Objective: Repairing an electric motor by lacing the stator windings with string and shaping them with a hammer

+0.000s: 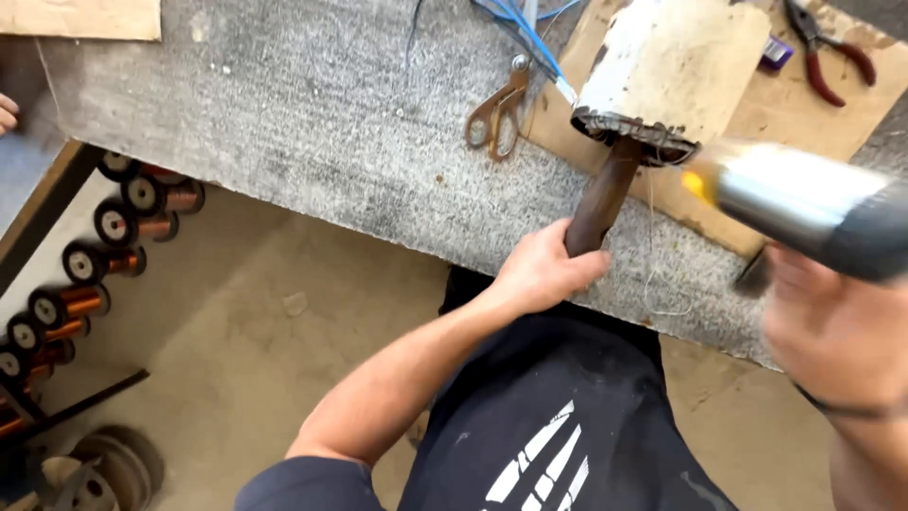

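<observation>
My left hand [544, 270] is closed around a rusty brown shaft [605, 194] at the edge of the grey workbench [312, 123]. The shaft carries a white, paint-flaked block [676, 61] with a dark ragged rim at its base, tilted up and away from me. My right hand [832, 331], blurred at the right edge, grips a heat gun [804, 203] with a silver nozzle and dark body. The nozzle's orange-glowing tip sits close to the block's dark rim.
Brown-handled scissors [497, 114] and blue wires [530, 28] lie on the bench. Red-handled pliers [832, 52] rest on a cardboard sheet [804, 104]. Several copper wire spools [113, 227] line a shelf at the left. Another person's fingers [6, 114] show at the far left.
</observation>
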